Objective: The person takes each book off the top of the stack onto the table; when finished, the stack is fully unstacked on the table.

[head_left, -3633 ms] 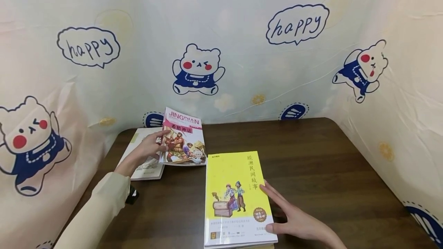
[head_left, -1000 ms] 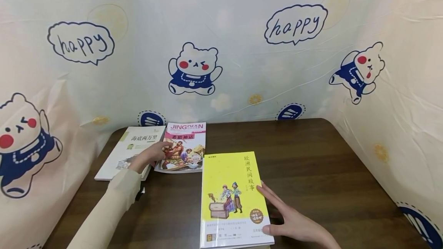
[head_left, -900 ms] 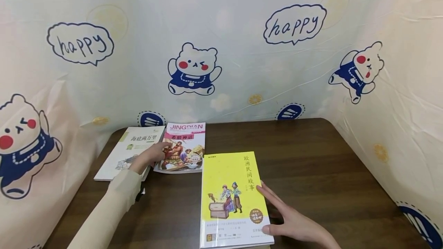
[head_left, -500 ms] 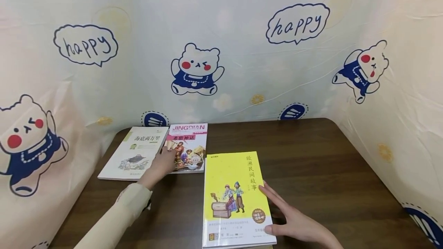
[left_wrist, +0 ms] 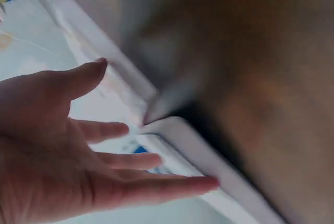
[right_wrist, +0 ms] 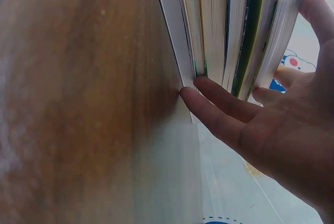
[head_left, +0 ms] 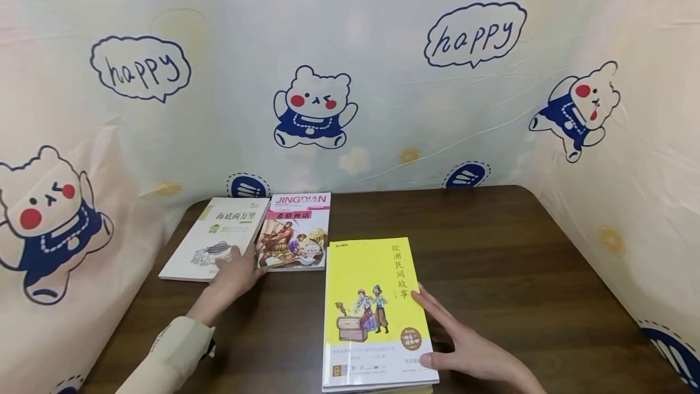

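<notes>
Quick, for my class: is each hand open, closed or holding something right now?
Left hand: open, holding nothing, at the near ends of the white book and JINGDIAN book.
Right hand: open, against the side of the book stack.

Room beyond right grip [head_left: 465,342]; book stack [head_left: 366,278], 2 books [head_left: 295,242] block left.

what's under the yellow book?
A stack of other books sits under the yellow book; the right wrist view shows their edges, with the right hand against them. Their front covers are hidden, as is the tabletop beneath.
</notes>
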Demonstrator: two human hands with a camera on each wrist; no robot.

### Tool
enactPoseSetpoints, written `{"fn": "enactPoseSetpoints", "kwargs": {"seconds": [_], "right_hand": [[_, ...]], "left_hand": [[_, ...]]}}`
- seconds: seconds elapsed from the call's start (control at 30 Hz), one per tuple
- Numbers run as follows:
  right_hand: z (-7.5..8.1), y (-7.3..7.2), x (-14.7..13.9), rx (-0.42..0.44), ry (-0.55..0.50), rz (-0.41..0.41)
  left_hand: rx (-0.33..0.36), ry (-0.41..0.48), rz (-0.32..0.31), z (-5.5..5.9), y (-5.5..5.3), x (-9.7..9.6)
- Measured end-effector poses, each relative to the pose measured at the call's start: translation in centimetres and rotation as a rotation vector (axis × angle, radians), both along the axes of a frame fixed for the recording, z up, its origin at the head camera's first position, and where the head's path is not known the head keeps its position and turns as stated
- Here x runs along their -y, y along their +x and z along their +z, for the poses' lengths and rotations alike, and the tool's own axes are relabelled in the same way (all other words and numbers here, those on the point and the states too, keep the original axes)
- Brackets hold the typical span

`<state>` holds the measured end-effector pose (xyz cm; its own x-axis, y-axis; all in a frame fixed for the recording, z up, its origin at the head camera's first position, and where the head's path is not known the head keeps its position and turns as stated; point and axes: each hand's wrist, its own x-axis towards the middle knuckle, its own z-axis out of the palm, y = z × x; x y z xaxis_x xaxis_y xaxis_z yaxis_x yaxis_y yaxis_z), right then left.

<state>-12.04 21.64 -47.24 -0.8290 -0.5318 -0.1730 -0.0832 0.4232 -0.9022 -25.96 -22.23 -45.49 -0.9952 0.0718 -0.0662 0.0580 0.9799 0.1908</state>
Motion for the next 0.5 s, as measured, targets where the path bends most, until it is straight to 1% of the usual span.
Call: {"fn": "enactPoseSetpoints", "kwargs": {"seconds": [0.07, 0.17, 0.23, 0.27, 0.37, 0.5], "right_hand": [[0.1, 0.0, -0.1, 0.004, 0.005, -0.007], [0.2, -0.1, -0.2, 0.003, 0.005, -0.010], [0.2, -0.1, -0.2, 0.001, 0.005, -0.014], [0.2, -0.1, -0.1, 0.003, 0.002, -0.016], [0.1, -0.1, -0.1, 0.010, -0.003, -0.016], [0.1, 0.0, -0.1, 0.009, -0.015, -0.003]], "left_hand": [[0.013, -0.006, -0.010, -0.5, -0.2, 0.3], [-0.026, 0.017, -0.041, -1.0, -0.5, 0.2], [-0.055, 0.035, -0.057, -1.0, -0.6, -0.2], [-0.065, 0.030, -0.071, -1.0, -0.7, -0.4], [-0.067, -0.011, -0.110, -0.9, -0.7, -1.1], [-0.025, -0.081, -0.122, -1.2, -0.4, -1.7]]}}
